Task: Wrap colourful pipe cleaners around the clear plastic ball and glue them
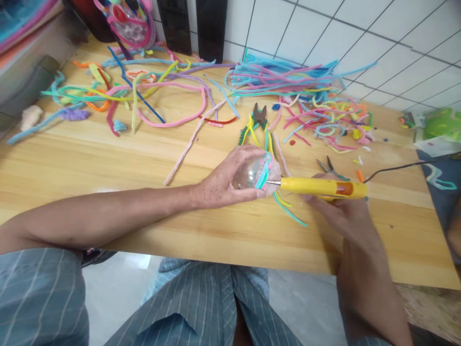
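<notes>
**Glue gun tip meets the ball near the table's front edge**

Your left hand [223, 185] wraps its fingers around a clear ball [248, 177], held low over the wooden table [108, 158] near its front edge. Pink and teal pipe cleaners [265, 172] lie across the ball's right side. Your right hand [342, 214] is closed round a yellow glue gun [320, 187], and its metal tip touches those strands. For a good bond, I judge you want the ball steady and a small bead laid just where strand meets ball. Mind your left fingertips, which sit close to the hot tip. The pale wood is strewn with loose strands [281, 77]. Pliers [260, 117] lie just beyond the ball, and the gun's black cord [406, 166] trails off to the right. White tiles [378, 43] run behind the table.
</notes>
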`<state>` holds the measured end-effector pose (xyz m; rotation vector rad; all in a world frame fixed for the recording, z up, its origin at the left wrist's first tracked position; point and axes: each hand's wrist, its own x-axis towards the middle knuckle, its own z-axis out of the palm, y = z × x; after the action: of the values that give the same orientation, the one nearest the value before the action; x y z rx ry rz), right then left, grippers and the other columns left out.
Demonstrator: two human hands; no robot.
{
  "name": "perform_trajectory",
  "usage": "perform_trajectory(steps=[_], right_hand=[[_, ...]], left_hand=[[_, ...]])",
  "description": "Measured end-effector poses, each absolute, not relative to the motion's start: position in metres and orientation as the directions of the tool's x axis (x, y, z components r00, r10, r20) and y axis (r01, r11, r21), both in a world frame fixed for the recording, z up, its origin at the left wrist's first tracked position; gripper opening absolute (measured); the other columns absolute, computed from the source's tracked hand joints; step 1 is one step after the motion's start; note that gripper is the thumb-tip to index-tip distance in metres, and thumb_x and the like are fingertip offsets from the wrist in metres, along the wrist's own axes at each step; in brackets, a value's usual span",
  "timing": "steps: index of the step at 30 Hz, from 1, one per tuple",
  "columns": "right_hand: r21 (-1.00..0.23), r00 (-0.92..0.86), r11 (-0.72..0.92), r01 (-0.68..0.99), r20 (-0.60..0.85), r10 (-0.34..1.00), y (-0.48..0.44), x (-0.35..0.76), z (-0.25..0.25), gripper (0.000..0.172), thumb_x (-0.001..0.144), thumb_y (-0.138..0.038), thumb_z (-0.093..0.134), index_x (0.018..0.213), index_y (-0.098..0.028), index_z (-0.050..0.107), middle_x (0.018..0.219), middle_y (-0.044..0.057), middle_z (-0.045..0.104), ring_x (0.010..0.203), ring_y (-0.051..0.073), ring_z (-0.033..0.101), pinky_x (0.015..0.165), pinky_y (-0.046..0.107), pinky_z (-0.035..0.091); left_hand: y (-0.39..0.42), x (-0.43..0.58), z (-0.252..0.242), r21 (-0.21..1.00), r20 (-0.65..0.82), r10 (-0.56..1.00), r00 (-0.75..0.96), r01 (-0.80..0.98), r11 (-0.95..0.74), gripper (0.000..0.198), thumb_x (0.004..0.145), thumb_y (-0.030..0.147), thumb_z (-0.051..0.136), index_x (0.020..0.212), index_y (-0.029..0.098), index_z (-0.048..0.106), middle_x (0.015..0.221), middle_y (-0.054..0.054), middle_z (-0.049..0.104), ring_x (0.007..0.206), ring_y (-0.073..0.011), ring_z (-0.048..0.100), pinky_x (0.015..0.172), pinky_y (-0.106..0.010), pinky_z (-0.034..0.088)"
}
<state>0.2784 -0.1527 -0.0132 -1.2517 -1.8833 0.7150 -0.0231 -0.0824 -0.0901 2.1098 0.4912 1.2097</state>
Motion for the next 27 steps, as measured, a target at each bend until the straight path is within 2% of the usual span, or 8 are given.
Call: perform_trajectory(steps=[9,15,21,27], right_hand=[[-0.718,-0.207,0.406,0.566,0.353,0.912,-0.1524,0.2818,-0.0157,0.011,0.094,-0.022,0.084,0.093,-0.028,0.074,0.082,-0.003,0.071,0.069,0.014,0.068,0.06,0.024,0.056],[-0.719,-0.275,0.46,0.521,0.368,0.888,-0.1534,0.2791,-0.0125,0.014,0.096,-0.017,0.081,0.094,-0.028,0.072,0.084,-0.004,0.072,0.071,0.014,0.071,0.063,0.024,0.059],[-0.654,-0.359,0.527,0.542,0.387,0.849,-0.1525,0.2812,-0.0094,0.017,0.096,-0.013,0.077,0.095,-0.029,0.072,0.088,-0.003,0.075,0.074,0.015,0.072,0.064,0.026,0.06],[-0.678,-0.339,0.54,0.498,0.421,0.841,-0.1528,0.2793,-0.0096,0.02,0.096,-0.01,0.078,0.096,-0.029,0.07,0.086,-0.004,0.072,0.073,0.014,0.071,0.064,0.025,0.059]], left_hand=[[-0.0817,-0.0255,-0.0884,0.7,0.603,0.596,0.531,0.006,-0.714,0.082,0.099,0.055,0.085,0.167,0.028,0.049,0.159,-0.018,0.064,0.153,-0.0345,0.062,0.132,-0.056,0.053],[-0.0818,-0.0253,-0.0887,0.691,0.614,0.588,0.527,0.001,-0.723,0.083,0.098,0.054,0.087,0.167,0.028,0.049,0.158,-0.018,0.064,0.153,-0.0345,0.062,0.131,-0.056,0.053],[-0.0823,-0.0236,-0.0899,0.697,0.621,0.599,0.506,-0.006,-0.717,0.081,0.099,0.052,0.087,0.166,0.028,0.05,0.158,-0.017,0.064,0.152,-0.034,0.063,0.131,-0.054,0.053],[-0.0822,-0.0235,-0.0909,0.707,0.601,0.613,0.513,0.017,-0.707,0.082,0.098,0.059,0.085,0.166,0.028,0.051,0.159,-0.017,0.064,0.153,-0.0344,0.062,0.131,-0.057,0.052]])
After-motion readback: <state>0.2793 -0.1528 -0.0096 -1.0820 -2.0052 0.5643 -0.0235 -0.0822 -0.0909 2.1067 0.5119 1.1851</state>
